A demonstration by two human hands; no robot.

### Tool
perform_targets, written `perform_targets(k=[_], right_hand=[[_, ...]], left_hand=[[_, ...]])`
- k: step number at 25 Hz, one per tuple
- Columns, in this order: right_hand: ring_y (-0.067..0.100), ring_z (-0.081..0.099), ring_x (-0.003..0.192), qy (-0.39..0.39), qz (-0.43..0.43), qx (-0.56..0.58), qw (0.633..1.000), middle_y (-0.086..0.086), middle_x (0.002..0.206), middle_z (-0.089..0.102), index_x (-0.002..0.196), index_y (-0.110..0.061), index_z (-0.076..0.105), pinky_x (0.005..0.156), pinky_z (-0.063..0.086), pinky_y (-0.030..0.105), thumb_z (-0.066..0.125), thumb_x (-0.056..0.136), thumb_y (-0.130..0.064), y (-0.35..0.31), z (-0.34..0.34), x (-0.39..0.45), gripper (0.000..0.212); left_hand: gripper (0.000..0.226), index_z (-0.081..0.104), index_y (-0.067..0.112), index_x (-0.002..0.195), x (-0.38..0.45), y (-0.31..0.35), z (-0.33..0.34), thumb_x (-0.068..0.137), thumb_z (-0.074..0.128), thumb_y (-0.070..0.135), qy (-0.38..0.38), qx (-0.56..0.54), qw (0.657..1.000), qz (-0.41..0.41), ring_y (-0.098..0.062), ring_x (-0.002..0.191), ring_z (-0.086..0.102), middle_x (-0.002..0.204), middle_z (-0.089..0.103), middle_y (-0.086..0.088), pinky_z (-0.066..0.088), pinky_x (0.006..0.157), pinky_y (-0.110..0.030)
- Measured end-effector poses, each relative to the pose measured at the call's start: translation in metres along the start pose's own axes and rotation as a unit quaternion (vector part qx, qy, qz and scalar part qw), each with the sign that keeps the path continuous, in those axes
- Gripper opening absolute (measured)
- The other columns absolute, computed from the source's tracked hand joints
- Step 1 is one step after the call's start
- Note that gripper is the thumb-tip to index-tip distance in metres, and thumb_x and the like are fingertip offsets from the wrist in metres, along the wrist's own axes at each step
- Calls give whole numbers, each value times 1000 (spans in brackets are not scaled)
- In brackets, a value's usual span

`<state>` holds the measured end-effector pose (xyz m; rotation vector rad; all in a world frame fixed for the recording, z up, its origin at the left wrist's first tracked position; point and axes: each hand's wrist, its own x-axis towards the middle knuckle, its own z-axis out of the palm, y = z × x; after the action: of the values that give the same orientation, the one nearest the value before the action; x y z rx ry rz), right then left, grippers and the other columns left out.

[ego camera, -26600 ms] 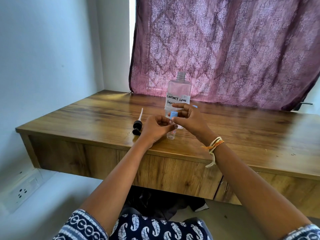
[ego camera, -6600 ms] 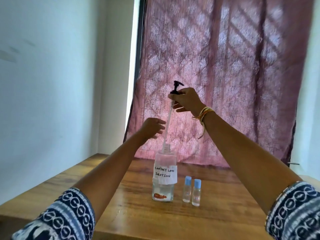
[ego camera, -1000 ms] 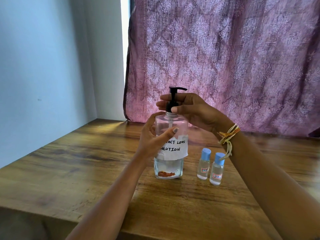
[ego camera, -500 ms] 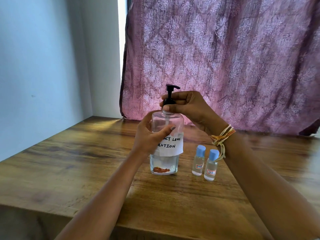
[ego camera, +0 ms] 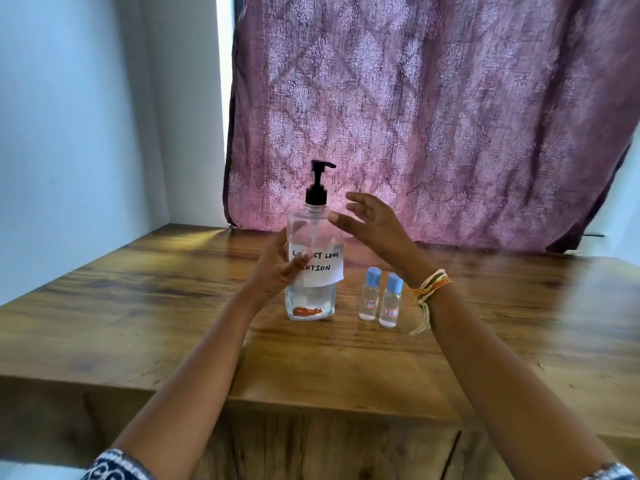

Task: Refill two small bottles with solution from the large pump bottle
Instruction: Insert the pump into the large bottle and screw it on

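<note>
Pump bottle (ego camera: 310, 268), upright between both hands: left hand (ego camera: 277, 268) loosely cupping its left side, right hand (ego camera: 372, 225) open just right; two capped small bottles (ego camera: 380, 299) nearest the right hand.

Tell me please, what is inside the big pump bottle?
Inside the pump bottle a thin tube runs down from the black pump, and clear liquid sits low at the bottom. The paper label and the left hand cover the middle part.

Upright capped pump bottle (ego camera: 311, 268), seemingly low; two blue-capped bottles (ego camera: 380, 299) beside.
</note>
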<state>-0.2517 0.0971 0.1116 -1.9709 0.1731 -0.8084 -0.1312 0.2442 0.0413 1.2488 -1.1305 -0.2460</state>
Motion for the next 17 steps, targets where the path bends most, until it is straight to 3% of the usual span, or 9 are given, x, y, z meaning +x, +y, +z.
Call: perform_targets(k=[3, 6, 9, 11, 13, 17], right_hand=[[13, 50, 113, 63, 41, -38, 996, 4, 129, 51, 137, -13, 44, 87, 43, 25, 81, 74, -29, 20, -20, -29, 74], [11, 49, 108, 76, 71, -48, 993, 0, 124, 47, 131, -15, 44, 84, 44, 24, 83, 71, -24, 40, -28, -55, 72], [12, 56, 102, 75, 126, -2, 989, -5, 116, 54, 136, -14, 39, 70, 50, 13, 85, 68, -19, 63, -35, -77, 83], [24, 62, 107, 17, 161, 21, 987, 7, 120, 63, 133, -7, 45, 84, 56, 34, 86, 65, -15, 76, -39, -85, 79], [30, 64, 108, -40, 157, -9, 987, 13, 115, 68, 122, -6, 58, 98, 50, 49, 87, 63, -14, 82, -38, -88, 66], [29, 70, 94, -28, 131, -67, 989, 17, 98, 73, 100, -4, 67, 92, 53, 49, 86, 66, -13, 82, -26, -85, 40]], left_hand=[[90, 45, 7, 133, -11, -12, -6, 59, 87, 35, -51, 70, 993, -86, -19, 108, 67, 116, 67, -7, 57, 82, -28], [88, 43, 14, 135, -21, -21, -8, 59, 89, 9, -12, 116, 983, -140, -26, 116, 60, 127, 61, -8, 52, 96, -40], [82, 46, 19, 124, -30, -25, -8, 56, 92, 23, 32, 188, 969, -158, -19, 108, 59, 118, 59, 1, 51, 80, -24], [83, 48, 17, 123, -33, -26, -7, 54, 93, 29, 56, 216, 962, -158, -19, 106, 59, 117, 60, 1, 50, 82, -24], [85, 50, 12, 125, -34, -26, -6, 53, 93, 30, 63, 229, 958, -158, -20, 107, 60, 120, 62, -2, 51, 90, -31], [80, 55, 9, 125, -32, -27, -5, 56, 92, 26, 54, 235, 958, -156, -21, 108, 63, 122, 66, -7, 51, 92, -32]])
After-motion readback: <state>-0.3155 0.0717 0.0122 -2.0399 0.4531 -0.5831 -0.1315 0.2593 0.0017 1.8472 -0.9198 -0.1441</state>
